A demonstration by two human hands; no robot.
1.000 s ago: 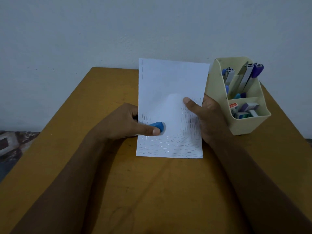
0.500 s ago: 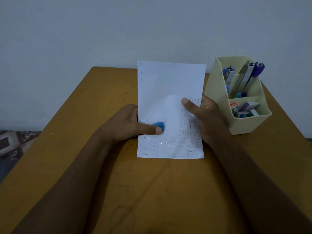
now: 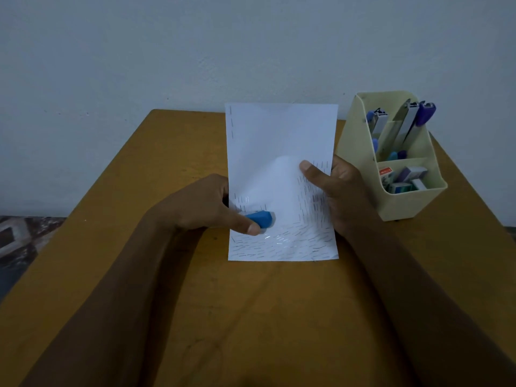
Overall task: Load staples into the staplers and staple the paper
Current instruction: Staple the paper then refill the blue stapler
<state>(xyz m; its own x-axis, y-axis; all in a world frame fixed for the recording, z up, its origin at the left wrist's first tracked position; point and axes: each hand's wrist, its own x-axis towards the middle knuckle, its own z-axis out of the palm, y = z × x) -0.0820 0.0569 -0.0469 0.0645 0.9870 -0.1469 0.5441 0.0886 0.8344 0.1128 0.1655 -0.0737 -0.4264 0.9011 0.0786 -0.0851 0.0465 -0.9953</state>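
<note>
Your left hand (image 3: 206, 203) grips the blue stapler (image 3: 261, 218) at the paper's (image 3: 279, 152) left edge, thumb pressed on top. Your right hand (image 3: 339, 191) pinches the paper's right edge, thumb on its face. The paper stands above the table (image 3: 139, 169), just left of the organizer (image 3: 360, 146).

Of the blue stapler (image 3: 261, 218) only the tip shows past the left hand (image 3: 201, 205); that hand and the paper (image 3: 279, 141) cover the rest. The right hand (image 3: 346, 196) has its fingers behind the paper. The print on the small boxes (image 3: 405, 180) in the organizer (image 3: 405, 205) is too small to read.
</note>
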